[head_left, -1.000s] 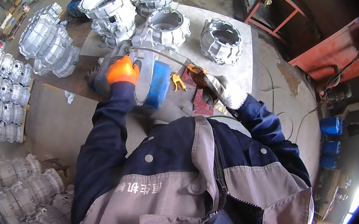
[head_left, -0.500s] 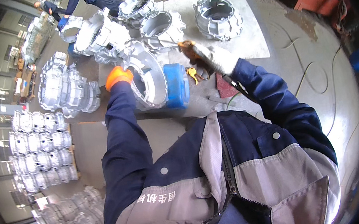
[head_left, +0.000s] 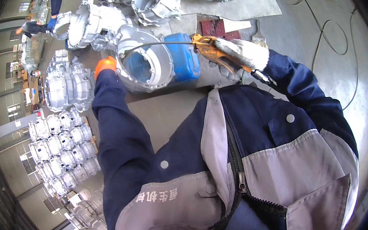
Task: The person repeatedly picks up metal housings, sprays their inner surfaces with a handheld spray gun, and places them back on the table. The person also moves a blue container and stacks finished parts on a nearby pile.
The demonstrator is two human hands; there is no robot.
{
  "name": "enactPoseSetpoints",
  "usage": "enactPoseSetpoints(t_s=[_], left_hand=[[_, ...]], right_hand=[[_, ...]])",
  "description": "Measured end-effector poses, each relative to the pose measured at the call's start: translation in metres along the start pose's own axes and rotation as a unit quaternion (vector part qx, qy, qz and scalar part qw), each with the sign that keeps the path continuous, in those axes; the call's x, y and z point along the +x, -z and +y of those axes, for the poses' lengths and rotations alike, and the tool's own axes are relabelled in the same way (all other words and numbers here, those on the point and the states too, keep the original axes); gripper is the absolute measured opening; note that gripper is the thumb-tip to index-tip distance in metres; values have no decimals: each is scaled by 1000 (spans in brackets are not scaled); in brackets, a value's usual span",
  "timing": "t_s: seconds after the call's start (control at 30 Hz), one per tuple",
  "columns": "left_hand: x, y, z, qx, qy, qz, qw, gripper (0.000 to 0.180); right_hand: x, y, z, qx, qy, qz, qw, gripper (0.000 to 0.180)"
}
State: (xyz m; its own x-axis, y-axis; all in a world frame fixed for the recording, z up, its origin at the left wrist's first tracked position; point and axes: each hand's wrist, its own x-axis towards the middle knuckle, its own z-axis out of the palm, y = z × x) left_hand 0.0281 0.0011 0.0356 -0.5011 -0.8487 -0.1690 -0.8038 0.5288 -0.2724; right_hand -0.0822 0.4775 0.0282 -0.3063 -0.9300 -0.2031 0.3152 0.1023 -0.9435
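My left hand (head_left: 105, 66), in an orange glove, is closed at the left edge of a large silver cast-metal housing (head_left: 165, 64); its fingertips are partly hidden. The housing stands on the table with its round opening facing me. In a whitish glove, my right hand (head_left: 244, 53) grips an orange air blow gun (head_left: 206, 45). Its long thin nozzle points left across the housing's upper rim, with the tip near the upper left of the opening. A blue plastic jug (head_left: 185, 58) stands directly to the right of the housing and shows partly through its opening.
Several more castings (head_left: 156, 1) stand farther back on the table. Dark red blocks (head_left: 213, 27) and a scraper-like tool (head_left: 258, 34) lie beyond my right hand. Stacked castings (head_left: 63, 143) fill the left side. A co-worker's blue-gloved hand (head_left: 52, 23) touches a far casting. A hose (head_left: 320, 29) curls across the floor.
The blow gun in my right hand has swung round, so its nozzle now reaches left over the housing. My left hand stays at the housing's left edge. The whole view has shifted.
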Motion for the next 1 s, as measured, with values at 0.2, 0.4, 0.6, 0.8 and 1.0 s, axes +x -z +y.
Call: enactPoseSetpoints(t_s=[0.2,0.4,0.6,0.8,1.0], left_hand=[[1,0,10,41,60,-37,997,63],[-5,4,23,46,72,-68,994,68],[-15,9,26,34,82,-84,992,66],[-16,6,28,13,95,-66,993,63],[0,1,28,37,103,-106,988,66]], right_hand=[[-20,-1,9,-125,-110,50,985,73],[-14,-5,26,-124,-127,5,984,64],[-11,-12,20,-97,-159,6,982,53],[-8,-25,19,-235,-142,37,961,71],[-10,-27,19,-183,-143,21,972,70]])
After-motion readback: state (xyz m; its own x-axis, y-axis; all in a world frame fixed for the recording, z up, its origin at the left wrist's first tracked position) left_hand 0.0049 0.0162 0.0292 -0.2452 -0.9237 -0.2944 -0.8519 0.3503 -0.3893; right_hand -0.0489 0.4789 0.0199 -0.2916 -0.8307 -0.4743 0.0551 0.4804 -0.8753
